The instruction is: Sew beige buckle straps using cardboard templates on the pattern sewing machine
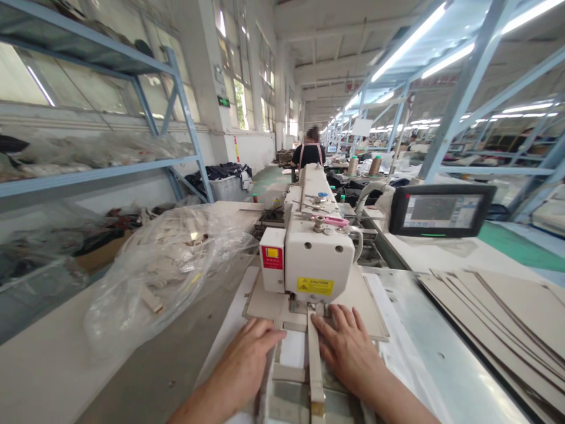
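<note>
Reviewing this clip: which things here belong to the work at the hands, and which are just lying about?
Part of the work:
left hand
right hand
white fabric
metal-framed sewing template
industrial sewing machine

Probably just nearby:
clear plastic bag of beige pieces
stack of card sheets
thread cones

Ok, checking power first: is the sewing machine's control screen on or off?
On: the control screen shows a lit pattern, with a green light below.
</note>
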`<state>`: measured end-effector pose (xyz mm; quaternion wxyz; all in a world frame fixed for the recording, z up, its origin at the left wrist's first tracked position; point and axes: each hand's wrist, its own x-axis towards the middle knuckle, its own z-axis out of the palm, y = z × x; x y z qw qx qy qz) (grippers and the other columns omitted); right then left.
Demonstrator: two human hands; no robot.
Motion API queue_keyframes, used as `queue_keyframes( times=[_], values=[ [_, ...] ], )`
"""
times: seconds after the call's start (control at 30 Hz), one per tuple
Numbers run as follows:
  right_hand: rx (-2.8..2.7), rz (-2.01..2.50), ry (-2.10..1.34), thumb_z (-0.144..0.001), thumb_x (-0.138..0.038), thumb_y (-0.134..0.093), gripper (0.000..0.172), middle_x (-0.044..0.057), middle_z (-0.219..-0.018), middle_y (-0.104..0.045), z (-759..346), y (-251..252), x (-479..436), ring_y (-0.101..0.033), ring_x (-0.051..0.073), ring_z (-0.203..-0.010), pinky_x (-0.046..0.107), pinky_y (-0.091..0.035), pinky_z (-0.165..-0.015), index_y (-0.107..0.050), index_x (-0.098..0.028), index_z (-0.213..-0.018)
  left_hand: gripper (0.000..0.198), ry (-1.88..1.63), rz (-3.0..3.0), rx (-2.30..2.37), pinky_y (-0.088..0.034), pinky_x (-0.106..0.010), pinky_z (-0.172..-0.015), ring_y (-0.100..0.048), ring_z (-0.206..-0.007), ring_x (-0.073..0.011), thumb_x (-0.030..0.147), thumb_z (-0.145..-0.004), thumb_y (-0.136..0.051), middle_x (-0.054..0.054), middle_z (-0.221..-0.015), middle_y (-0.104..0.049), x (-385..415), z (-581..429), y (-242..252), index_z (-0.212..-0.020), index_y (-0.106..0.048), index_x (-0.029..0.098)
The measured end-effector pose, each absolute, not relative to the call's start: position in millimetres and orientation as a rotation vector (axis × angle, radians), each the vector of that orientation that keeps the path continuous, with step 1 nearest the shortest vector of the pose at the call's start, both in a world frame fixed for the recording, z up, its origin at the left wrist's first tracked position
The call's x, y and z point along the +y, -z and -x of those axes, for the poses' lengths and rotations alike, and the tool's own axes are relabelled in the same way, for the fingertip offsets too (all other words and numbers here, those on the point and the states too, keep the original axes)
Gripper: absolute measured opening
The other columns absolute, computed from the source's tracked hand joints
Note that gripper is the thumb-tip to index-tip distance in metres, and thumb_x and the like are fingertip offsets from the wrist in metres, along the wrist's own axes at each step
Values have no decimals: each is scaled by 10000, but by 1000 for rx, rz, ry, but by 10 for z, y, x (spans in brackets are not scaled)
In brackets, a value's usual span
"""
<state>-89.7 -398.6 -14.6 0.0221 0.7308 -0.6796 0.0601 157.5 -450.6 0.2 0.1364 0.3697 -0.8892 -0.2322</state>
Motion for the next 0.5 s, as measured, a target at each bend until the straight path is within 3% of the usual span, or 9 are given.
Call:
queue_keyframes(
  times=[0.1, 0.3, 0.4, 0.5],
  values=[
    [-2192, -2348, -71, -909, -336, -576, 541, 199, -1512, -445, 908, 68, -3902, -388, 382, -1414, 608, -309, -1157, -512, -315, -1446, 715, 605, -1044, -2654, -447, -374, -1067, -532, -1196, -217, -74, -790, -437, -57, -1306, -552, -4662, -1809, 101, -1358, -574, 337],
    [-2222, -2611, -81, -923, -384, -557, 542, 156, -1556, -380, 1092, -170, -3522, -332, 360, -1442, 554, -374, -1145, -510, -276, -1452, 598, 444, -894, -2802, -486, -356, -1000, -581, -1102, -213, -16, -841, -508, -42, -1184, -606, -4797, -1710, 71, -1300, -605, 355],
    [-2294, -2636, -278, -948, -412, -544, 517, 124, -1513, -461, 1304, -289, -3203, -415, 304, -1408, 456, -427, -1131, -521, -272, -1445, 623, 295, -829, -2830, -493, -357, -994, -612, -1086, -217, -66, -785, -419, -46, -1181, -647, -4864, -1629, 182, -1225, -652, 309],
    [-2487, -2412, -568, -959, -408, -540, 434, 93, -1394, -604, 1600, -405, -2882, -583, 245, -1266, 360, -498, -1059, -598, -282, -1370, 594, 231, -739, -2703, -491, -338, -1024, -631, -1136, -222, -33, -794, -397, -34, -1238, -683, -5029, -1599, 512, -1199, -680, 296]
  ],
)
